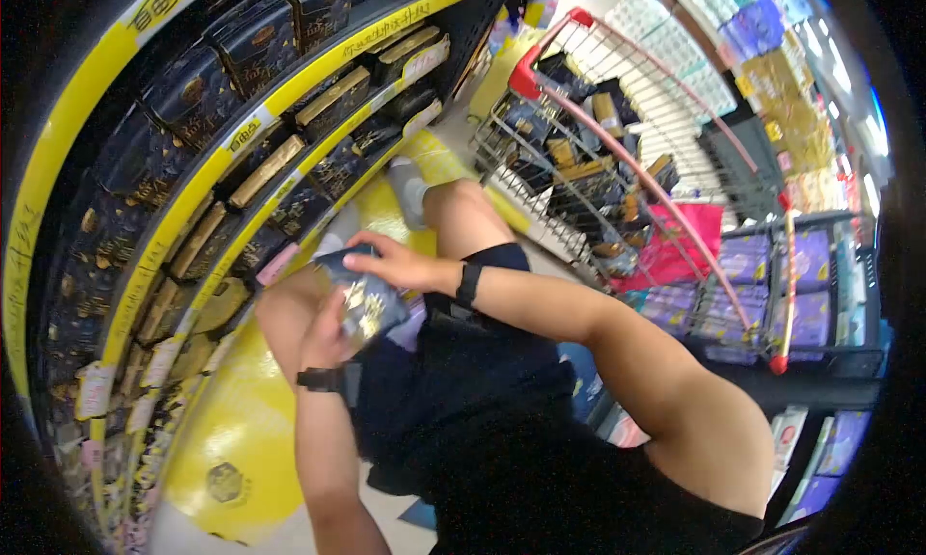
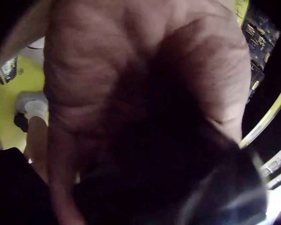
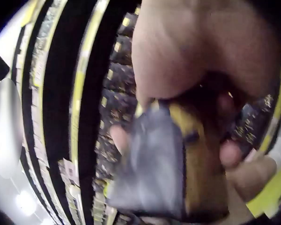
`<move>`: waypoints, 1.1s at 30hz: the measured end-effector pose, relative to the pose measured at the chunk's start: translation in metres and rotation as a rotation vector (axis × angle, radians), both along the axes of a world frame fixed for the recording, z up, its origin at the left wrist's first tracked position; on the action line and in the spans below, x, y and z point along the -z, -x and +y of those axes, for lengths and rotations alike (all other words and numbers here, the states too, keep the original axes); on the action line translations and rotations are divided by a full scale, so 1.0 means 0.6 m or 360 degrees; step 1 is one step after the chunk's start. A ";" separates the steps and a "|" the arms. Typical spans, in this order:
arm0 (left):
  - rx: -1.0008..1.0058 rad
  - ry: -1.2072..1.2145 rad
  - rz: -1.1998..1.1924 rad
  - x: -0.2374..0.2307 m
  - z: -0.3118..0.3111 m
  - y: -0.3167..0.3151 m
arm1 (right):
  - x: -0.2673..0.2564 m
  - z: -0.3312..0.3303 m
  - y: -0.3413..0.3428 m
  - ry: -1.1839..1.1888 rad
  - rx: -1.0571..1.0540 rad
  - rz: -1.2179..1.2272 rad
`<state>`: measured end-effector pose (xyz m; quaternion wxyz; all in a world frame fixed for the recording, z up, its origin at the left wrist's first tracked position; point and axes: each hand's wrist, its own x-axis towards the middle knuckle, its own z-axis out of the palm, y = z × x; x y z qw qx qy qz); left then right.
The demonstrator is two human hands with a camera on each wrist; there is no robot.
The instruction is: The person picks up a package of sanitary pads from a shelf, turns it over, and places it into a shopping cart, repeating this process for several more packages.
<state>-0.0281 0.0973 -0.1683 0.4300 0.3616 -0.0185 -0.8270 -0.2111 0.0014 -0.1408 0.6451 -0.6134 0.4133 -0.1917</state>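
A dark blue pack of sanitary pads (image 1: 378, 306) with pale gold print is held between both hands over the lap in the head view. My left hand (image 1: 326, 335) grips its near left side. From above, my right hand (image 1: 400, 266) holds the top edge, thumb and fingers spread around it. The right wrist view shows the pack (image 3: 154, 168) close up, blurred, with a golden-brown side, and fingertips (image 3: 230, 152) beside it. In the left wrist view the palm (image 2: 93, 93) fills most of the picture, and deep shadow hides much of what it grips.
Tiered shelves (image 1: 174, 208) with yellow edges and dark blue packs curve along the left. Beyond the knees stands a shopping cart (image 1: 627, 155) loaded with similar packs. Purple packs (image 1: 748, 256) fill another shelf at right. The person squats on yellow floor (image 1: 231, 449).
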 end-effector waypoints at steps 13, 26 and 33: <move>-0.0081 0.0363 -0.1375 0.094 -0.063 0.001 | 0.088 -0.002 -0.008 -0.0648 -0.0317 -0.0318; -0.0265 0.0366 -0.1082 0.036 -0.081 0.014 | 0.108 -0.039 -0.004 -0.0380 -0.0322 -0.0096; -0.0280 0.0385 -0.1218 0.027 -0.078 0.011 | 0.103 -0.028 -0.016 -0.0098 -0.0217 0.0034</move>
